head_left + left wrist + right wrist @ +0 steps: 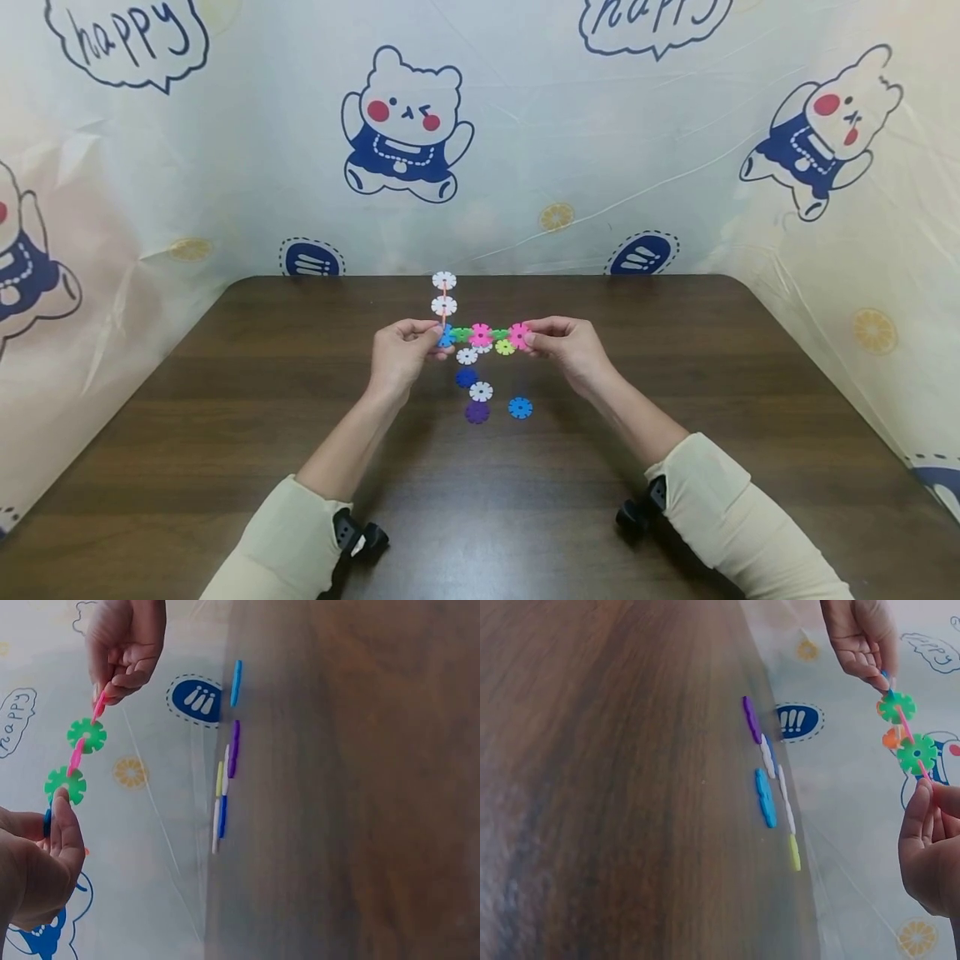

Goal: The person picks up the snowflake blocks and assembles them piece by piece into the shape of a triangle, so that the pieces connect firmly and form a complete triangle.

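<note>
A chain of notched plastic snowflake discs (480,335) is stretched between the two hands above the table. Blue, green, pink, green and pink follow one another from left to right. The left hand (401,354) pinches the blue disc (47,822) at one end, its thumb by the neighbouring green disc (65,786). At the other end the right hand (573,350) grips a pink disc (519,336) between thumb and fingers. From the blue end a branch rises, with an edge-on orange piece (444,292) and two white discs (444,306).
Several loose discs lie on the brown table (480,517) below the chain: white (481,392), dark blue (467,377), purple (477,412), light blue (521,407) and yellow-green (505,347). A bear-patterned cloth (517,150) hangs behind the table's far edge.
</note>
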Tool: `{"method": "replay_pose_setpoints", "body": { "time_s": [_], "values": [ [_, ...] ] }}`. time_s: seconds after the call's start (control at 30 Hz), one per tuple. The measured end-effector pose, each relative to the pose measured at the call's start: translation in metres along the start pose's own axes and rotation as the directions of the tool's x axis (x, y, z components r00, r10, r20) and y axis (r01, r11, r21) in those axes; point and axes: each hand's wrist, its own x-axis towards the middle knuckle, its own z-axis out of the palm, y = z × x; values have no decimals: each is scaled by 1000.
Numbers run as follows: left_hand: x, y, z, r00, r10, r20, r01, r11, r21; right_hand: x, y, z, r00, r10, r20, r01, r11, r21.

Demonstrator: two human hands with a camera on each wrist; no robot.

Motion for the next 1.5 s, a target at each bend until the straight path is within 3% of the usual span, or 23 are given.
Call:
{"method": "replay_pose_setpoints", "body": {
  "time_s": [0.33, 0.63, 0.97, 1.23, 1.5],
  "values": [
    [0, 2, -3, 1000, 30, -6, -30, 999, -14, 1, 3, 3, 998, -19, 54, 22, 998, -58],
    [-1, 6, 1, 999, 51, -17, -51, 998, -27, -1, 8, 6, 1000, -8, 1, 8, 998, 70],
    [-3, 10, -1, 998, 53, -26, -53, 998, -14, 0, 6, 8, 1000, -27, 7, 26, 992, 126],
    [-4, 13, -3, 998, 62, -33, -62, 998, 12, 0, -4, 11, 994, -104, -30, 103, 995, -19],
    [-4, 4, -2, 995, 85, -42, -84, 996, 23, 0, -4, 11, 991, -126, -43, 124, 991, -39]
  ]
}}
